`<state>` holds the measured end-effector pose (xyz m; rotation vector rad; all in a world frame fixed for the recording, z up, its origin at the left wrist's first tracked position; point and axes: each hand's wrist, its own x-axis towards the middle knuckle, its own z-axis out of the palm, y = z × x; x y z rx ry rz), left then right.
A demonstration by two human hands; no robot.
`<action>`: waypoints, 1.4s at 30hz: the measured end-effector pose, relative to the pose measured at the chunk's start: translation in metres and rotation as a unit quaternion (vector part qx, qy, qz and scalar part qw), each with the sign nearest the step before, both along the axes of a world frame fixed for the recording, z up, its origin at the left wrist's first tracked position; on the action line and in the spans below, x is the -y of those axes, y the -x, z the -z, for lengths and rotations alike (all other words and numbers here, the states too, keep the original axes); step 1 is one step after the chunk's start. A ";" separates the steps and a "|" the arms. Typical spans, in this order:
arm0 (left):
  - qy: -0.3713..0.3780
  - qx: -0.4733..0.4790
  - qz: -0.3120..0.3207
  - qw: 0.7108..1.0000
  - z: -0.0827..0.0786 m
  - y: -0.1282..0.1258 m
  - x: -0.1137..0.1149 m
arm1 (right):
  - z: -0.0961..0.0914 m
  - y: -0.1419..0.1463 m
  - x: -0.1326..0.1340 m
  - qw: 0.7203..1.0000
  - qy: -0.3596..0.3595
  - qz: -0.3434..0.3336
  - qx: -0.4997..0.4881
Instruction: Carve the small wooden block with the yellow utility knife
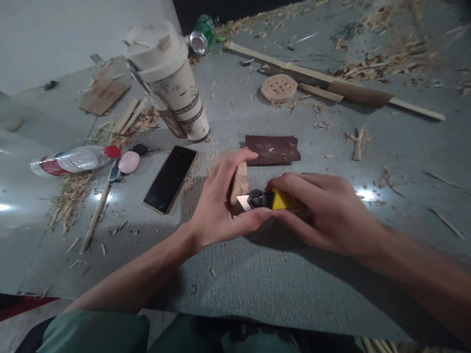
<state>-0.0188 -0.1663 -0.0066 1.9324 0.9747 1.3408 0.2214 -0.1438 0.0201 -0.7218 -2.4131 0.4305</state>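
My left hand [221,203] is closed round a small block of pale wood [240,180], its index finger stretched along the far end. In my right hand [324,208] is a yellow and black utility knife [279,200]. Its bare blade points left and lies against or very near the block's right side; exact contact I cannot make out. My left thumb reaches under the knife's front end. Just beyond both hands lies a dark red-brown piece of sandpaper [273,149], slightly curled. My right palm hides the knife's rear.
Left of my hands lie a phone [170,179] and a plastic bottle [79,161]. A large patterned cup [180,93] stands behind. Farther off are a green can [202,35], a round wooden piece with holes [278,88], long wood strips [415,108] and scattered shavings [382,63].
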 end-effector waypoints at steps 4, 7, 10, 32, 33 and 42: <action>-0.022 -0.040 -0.004 0.999 -0.002 0.002 -0.002 | 0.002 0.000 0.000 1.000 -0.014 0.004 0.007; -0.045 -0.081 -0.037 0.995 -0.005 0.002 -0.002 | 0.001 0.000 -0.001 0.999 -0.033 0.026 0.018; -0.033 -0.136 -0.089 0.986 -0.011 0.001 0.000 | -0.001 -0.001 -0.001 0.997 -0.055 0.048 0.038; 0.027 -0.180 -0.129 0.975 -0.023 -0.005 0.005 | -0.006 0.000 0.001 0.987 -0.117 0.099 0.050; 0.026 -0.181 -0.130 0.975 -0.023 -0.005 0.005 | -0.006 0.000 0.001 0.987 -0.117 0.099 0.051; 0.030 -0.169 -0.133 0.976 -0.024 -0.006 0.006 | -0.007 0.000 0.001 0.988 -0.120 0.093 0.043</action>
